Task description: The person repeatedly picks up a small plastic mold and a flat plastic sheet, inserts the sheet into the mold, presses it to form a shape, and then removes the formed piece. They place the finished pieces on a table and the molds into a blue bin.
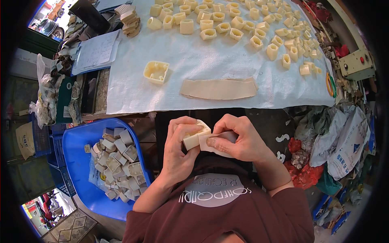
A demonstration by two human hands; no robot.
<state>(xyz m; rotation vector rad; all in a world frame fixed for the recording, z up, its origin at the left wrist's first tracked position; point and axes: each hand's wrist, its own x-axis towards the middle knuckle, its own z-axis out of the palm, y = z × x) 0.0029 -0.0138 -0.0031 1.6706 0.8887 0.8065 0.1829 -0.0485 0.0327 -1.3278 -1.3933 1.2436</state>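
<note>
My left hand [175, 152] is closed around a cream-coloured hollow plastic housing [190, 141], fingers over its top edge and thumb below. My right hand [240, 139] pinches a thin beige strip [205, 143] between thumb and bent fingers. The strip lies against the housing's right side wall; its far end is partly hidden by the right hand. Both hands are held in front of my body, just off the table's near edge. On the table ahead lie another beige strip [219, 88], slightly curved, and a single open cream housing [152, 78].
Many small cream hollow parts [186, 27] stand on the white sheet [129, 95] across the far table. A blue tub [72, 160] of housings sits at my left. Stacked beige pieces [129, 20] and a clipboard [96, 52] lie far left; scissors [331, 86] hang right, beside plastic bags [342, 141].
</note>
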